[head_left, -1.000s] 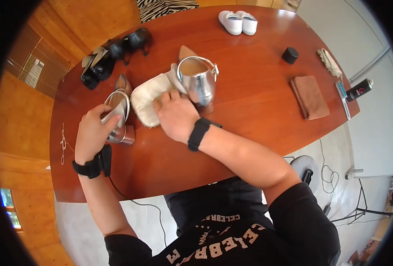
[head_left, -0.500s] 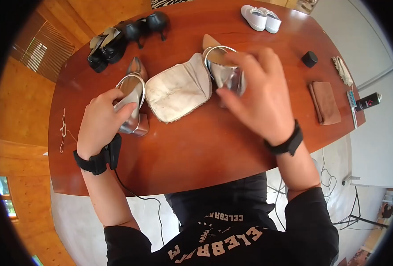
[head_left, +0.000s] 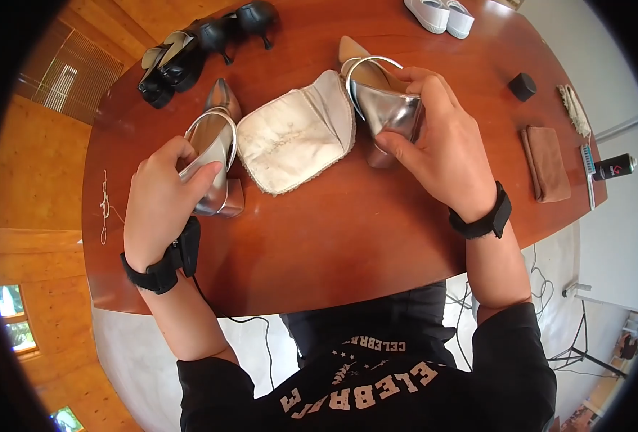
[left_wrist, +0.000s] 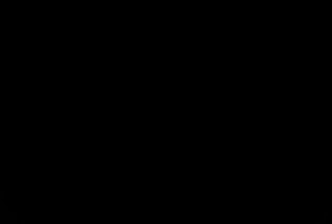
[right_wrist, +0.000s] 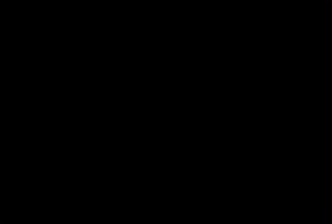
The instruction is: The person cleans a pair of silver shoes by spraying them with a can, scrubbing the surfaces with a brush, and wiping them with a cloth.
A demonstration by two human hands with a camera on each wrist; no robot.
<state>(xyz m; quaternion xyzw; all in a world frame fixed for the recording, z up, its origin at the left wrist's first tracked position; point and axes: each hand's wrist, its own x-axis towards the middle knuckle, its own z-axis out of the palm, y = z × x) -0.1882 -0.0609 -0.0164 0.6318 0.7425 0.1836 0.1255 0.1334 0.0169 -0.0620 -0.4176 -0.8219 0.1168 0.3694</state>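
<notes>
In the head view my left hand (head_left: pixel 162 193) grips the heel end of a silver high-heeled shoe (head_left: pixel 227 193), thumb on its near side, toe pointing away. My right hand (head_left: pixel 445 147) holds the matching silver shoe (head_left: pixel 387 108) by its heel cup, thumb on one side and fingers round the other. Each shoe has a silver ankle strap arched over its opening. Between the two shoes a cream cloth pad (head_left: pixel 294 144) lies flat, with dark smudges across its middle. Both wrist views are black.
Black heeled shoes (head_left: pixel 214 36) and black chunky shoes (head_left: pixel 178 68) stand at the back left, white sneakers (head_left: pixel 434 14) at the far edge. Rightward lie a black round container (head_left: pixel 522 87), a folded brown cloth (head_left: pixel 547 165), a brush (head_left: pixel 589 173) and a spray can (head_left: pixel 614 167). A thin string (head_left: pixel 105 205) lies leftmost.
My right hand has left the cream pad, moved right and taken hold of the right silver shoe by its heel. My left hand stays on the left shoe.
</notes>
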